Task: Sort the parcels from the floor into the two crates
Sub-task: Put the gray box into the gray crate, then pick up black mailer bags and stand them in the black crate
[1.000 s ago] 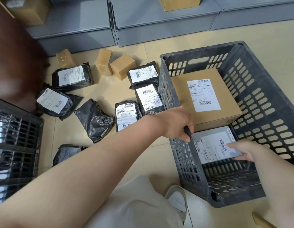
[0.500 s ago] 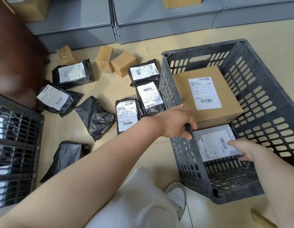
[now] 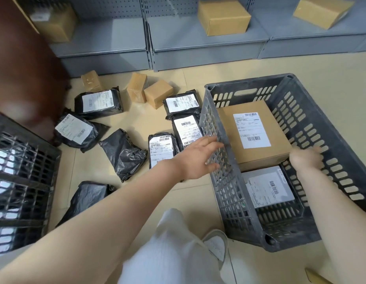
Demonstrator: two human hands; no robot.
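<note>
With both the left hand and right hand being held spread and empty at the right crate, black polybags are lying on floor nr its left wall, prob. light, soft, slippery, best being pinched at edges.

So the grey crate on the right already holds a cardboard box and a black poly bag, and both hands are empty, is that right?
Not quite. The head view shows the grey crate holding the cardboard box and a flat grey parcel, not a black bag. The left hand and right hand are indeed empty.
</note>
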